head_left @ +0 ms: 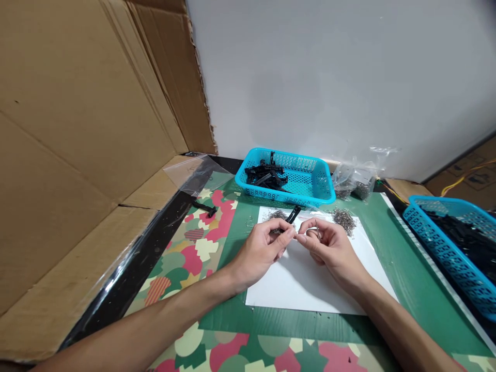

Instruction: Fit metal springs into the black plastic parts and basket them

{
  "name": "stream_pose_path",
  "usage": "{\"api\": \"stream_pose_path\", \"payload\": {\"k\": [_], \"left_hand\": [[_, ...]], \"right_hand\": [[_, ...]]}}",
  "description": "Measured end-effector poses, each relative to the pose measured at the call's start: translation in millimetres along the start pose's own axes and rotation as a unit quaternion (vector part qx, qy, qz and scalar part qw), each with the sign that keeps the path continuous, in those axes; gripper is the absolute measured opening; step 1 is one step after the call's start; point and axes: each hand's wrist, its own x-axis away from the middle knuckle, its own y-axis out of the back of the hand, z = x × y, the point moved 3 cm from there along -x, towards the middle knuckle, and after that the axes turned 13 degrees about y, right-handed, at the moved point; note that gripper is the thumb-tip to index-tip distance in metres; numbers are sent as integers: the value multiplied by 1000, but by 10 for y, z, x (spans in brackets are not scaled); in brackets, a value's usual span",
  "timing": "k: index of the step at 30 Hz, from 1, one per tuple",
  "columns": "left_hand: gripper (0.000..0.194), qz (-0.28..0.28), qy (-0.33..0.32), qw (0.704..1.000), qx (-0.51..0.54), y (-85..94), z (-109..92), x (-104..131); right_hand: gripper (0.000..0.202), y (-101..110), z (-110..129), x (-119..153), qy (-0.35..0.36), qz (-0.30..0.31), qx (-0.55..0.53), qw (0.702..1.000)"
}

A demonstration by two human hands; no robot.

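My left hand (267, 247) is closed around a slim black plastic piece (295, 212), whose upper end sticks up past the fingers. Close beside it, my right hand (323, 240) has thumb and forefinger pinched together, almost touching the left fingertips. Whatever the right fingers pinch is too small to make out. Both hands are above a white sheet (306, 289). Behind the left hand lies a heap of small metal parts (276, 214), partly hidden. A second heap of small metal parts (344, 221) lies just beyond the right hand.
A blue basket (284, 196) with black plastic pieces stands at the back. Another blue basket (445, 253), filled with black pieces, is at the right. Clear bags (362, 183) of small parts lean by the wall. A loose black piece (204, 207) lies left, near a cardboard wall (77, 103).
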Motion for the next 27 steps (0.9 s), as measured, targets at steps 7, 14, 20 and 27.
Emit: {"api": "stream_pose_path", "payload": {"k": [7,14,20,27], "left_hand": [[34,-20,-22,999,-41,15,13,31],[29,-48,-63,994,-78,38,-26,28],[24,-57,-96,986,-124,-2,-77,78],[28,-46,-85,988,-119,-1,-66,97]], "right_hand": [[24,38,20,-10,-39,36,-8,999],[28,89,44,5,-31,44,12,998],[28,111,96,4,10,43,88,995],[28,116,111,20,34,49,133,989]]}}
